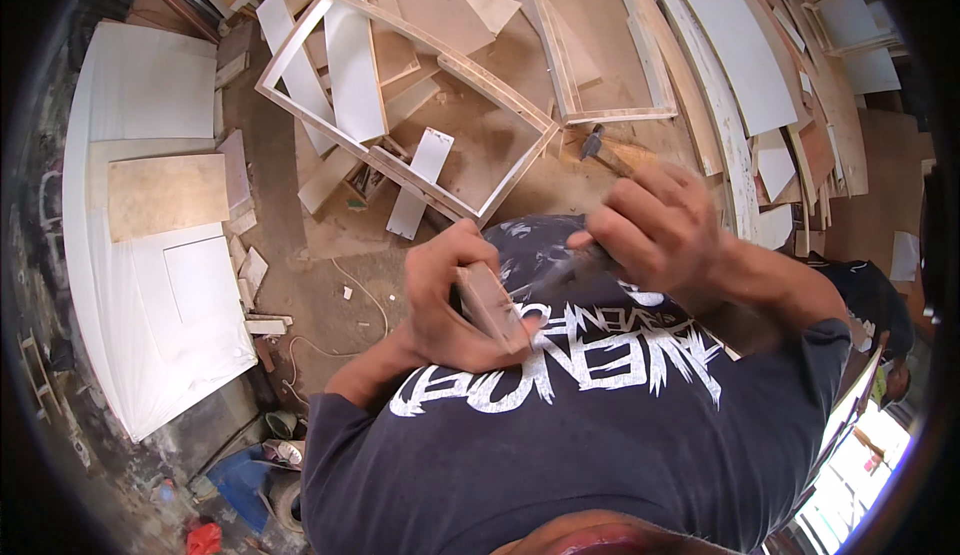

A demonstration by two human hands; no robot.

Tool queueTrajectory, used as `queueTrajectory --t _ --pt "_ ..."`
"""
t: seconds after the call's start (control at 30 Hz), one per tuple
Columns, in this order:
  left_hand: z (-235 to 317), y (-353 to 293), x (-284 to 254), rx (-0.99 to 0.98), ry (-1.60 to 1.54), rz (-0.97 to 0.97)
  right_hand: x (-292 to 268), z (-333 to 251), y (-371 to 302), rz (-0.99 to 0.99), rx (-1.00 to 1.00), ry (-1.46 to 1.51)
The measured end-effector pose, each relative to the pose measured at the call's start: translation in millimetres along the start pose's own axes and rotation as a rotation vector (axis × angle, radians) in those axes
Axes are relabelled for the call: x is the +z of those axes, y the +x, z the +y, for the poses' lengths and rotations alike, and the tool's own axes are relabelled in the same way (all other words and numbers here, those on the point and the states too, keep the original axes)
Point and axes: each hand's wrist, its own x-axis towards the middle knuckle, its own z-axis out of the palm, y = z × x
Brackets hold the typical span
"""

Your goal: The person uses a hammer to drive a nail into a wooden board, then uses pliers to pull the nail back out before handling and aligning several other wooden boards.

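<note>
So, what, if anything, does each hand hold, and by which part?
The left hand grips a wooden piece around its sides. The right hand is blurred; whether it holds the hammer by its handle or something else cannot be told.

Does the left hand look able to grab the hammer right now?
Probably not: the left hand is wrapped around a piece of wood, and the hammer appears gripped in the right hand.

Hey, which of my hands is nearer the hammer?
Right. Your right hand grips the hammer by its handle; your left hand is off to the left, apart from it, holding a wooden block.
</note>
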Motion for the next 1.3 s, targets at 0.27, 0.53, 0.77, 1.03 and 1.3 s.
queueTrajectory --t 0.27,0.53,0.77,1.03,1.3 --pt "-21.3 -13.0 -23.7 -0.179 -0.304 0.32 -24.2 78.6 -74.2 0.438 0.91 0.728" --pt "-44.8 52.0 -13.7 0.085 -0.141 0.347 78.7 -6.4 5.7 0.059 0.969 1.818" --pt "-53.0 64.0 15.0 0.062 0.085 0.329 100.7 -6.6 -9.2 0.072 0.95 1.659" --pt "-41.4 68.9 25.5 0.038 0.195 0.315 98.0 -9.2 -20.8 0.078 1.152 1.673" --pt "-50.1 64.5 33.8 0.014 0.172 0.317 84.4 -6.4 -19.4 0.171 0.947 1.808"
